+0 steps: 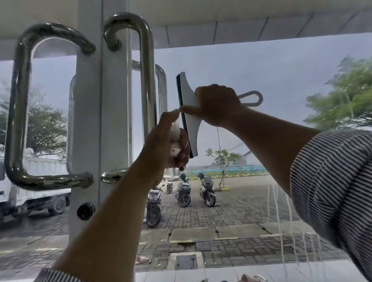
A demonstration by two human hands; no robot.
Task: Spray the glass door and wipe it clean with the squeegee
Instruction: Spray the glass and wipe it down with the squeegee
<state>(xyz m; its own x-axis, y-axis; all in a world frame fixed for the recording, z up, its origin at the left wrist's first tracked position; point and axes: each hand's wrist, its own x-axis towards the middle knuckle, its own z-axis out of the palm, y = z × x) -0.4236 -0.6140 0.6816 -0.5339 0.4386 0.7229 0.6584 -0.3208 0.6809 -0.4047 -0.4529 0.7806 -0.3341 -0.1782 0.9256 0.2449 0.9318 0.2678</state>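
Right hand [218,104] is wrapped round the grip of the one squeegee [189,99], blade upright against the glass door [264,69], at 3 o'clock from the nearer of two pull handles [149,76]. I judge it light and stiff, with a soft rubber edge: hold it by the grip. Left hand [167,142], at 7 o'clock, curls round one pale thing [175,130], perhaps a cloth.

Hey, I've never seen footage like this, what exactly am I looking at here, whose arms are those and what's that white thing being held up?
No machine here: a person wears a camera on the head, so you see their own two arms. The right hand grips a white squeegee, blade upright, at a glass door beside steel handles. The left hand holds a pale bundle, perhaps a cloth, with a fingertip at the blade. Drips run down the glass; parked scooters stand outside.
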